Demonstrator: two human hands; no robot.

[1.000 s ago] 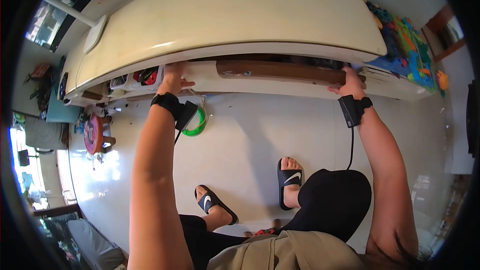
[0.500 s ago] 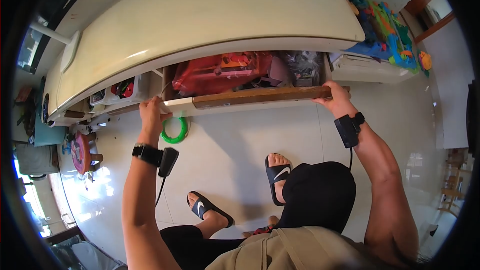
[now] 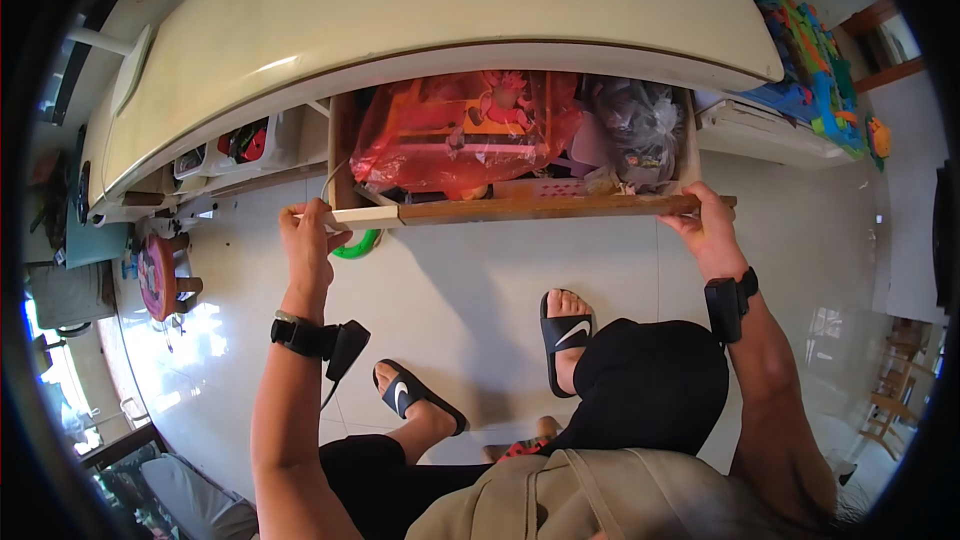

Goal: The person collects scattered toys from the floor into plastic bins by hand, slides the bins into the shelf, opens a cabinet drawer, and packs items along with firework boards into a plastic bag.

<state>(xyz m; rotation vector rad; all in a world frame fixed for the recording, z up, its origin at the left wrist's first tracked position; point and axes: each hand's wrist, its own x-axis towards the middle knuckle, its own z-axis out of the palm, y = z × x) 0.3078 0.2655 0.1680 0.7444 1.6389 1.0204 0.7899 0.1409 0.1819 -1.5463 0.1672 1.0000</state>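
A drawer with a brown and cream front edge stands pulled out from under a long cream cabinet top. My left hand grips the left end of that front, fingers over its top edge. At the right end my right hand is closed around the same edge. Inside the drawer, a red plastic bag with colourful items takes up the left and middle. A clear plastic bag of grey things lies on the right.
A green ring lies on the floor, partly under the drawer front. Left of the drawer is an open compartment with a white bin. A round stool stands far left. Colourful toys are at the right.
Both hands have drawn the drawer further out towards me, so more of the red bag and the clear bag shows. The drawer front now covers much of the green ring.
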